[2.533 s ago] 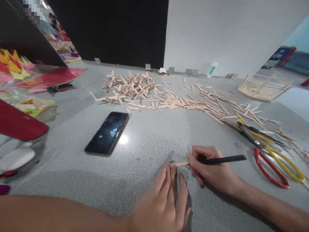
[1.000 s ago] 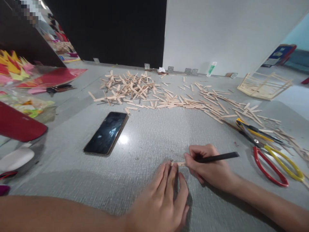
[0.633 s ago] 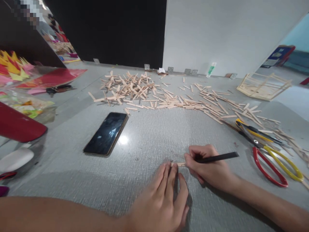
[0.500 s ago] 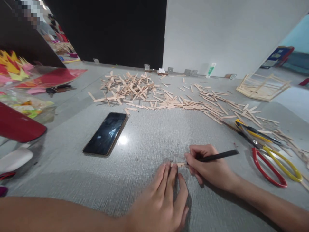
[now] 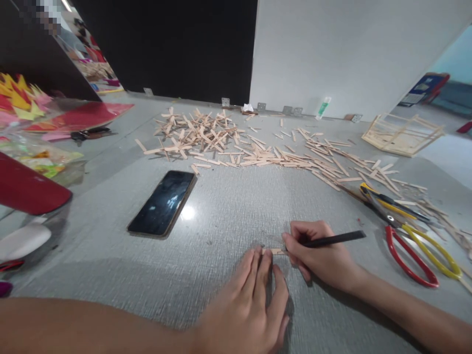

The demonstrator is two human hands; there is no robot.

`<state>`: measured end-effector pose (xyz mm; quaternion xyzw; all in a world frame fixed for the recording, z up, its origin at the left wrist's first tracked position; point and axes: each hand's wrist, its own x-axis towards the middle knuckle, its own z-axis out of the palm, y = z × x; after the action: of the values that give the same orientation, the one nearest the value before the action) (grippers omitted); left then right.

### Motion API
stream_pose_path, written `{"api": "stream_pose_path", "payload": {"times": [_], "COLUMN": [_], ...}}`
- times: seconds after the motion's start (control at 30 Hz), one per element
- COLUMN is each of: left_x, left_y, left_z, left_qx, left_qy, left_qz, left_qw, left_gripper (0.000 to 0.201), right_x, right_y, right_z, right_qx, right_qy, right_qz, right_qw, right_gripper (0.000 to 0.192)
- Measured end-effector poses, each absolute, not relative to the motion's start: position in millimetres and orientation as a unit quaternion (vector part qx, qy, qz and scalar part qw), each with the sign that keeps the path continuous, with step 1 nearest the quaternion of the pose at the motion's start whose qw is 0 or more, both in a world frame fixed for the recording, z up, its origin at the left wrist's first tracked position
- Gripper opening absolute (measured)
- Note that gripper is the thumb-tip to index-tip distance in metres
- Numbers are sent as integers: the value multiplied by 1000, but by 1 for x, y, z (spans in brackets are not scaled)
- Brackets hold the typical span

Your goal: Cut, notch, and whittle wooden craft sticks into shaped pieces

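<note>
A small wooden craft stick (image 5: 275,251) lies flat on the grey table, with dark line marks near its right end. The fingertips of my left hand (image 5: 254,300) press down on its left part, fingers close together and hiding that end. In my right hand (image 5: 319,250) is a slim black pen (image 5: 337,239), pinched between thumb and fingers and slanting up to the right. The pen's tip is hidden by my fingers at the stick's right end.
A phone (image 5: 162,204) lies left of centre. Loose craft sticks (image 5: 206,132) are heaped at the back. Scissors (image 5: 409,246) and a yellow cutter (image 5: 391,204) lie to the right. A stick frame (image 5: 403,137), a glue tube (image 5: 323,108) and a red cylinder (image 5: 33,189) stand or lie around.
Both hands stay in nearly the same place, the left on the craft stick and the right around the pen. The view has shifted very slightly.
</note>
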<state>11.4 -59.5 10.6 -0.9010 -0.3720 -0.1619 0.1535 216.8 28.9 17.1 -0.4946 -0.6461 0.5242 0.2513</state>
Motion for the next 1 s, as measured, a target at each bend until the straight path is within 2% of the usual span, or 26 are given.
{"api": "stream_pose_path", "payload": {"times": [1.0], "left_x": [10], "left_y": [-58], "left_z": [9], "left_qx": [-901], "left_qy": [-364], "left_qz": [-164], "left_qw": [170], "left_gripper": [44], "right_x": [216], "right_y": [29], "right_z": [20], "right_qx": [-476], "right_qy": [-668], "right_qz": [515], "right_qw": [249], "right_gripper": [45]}}
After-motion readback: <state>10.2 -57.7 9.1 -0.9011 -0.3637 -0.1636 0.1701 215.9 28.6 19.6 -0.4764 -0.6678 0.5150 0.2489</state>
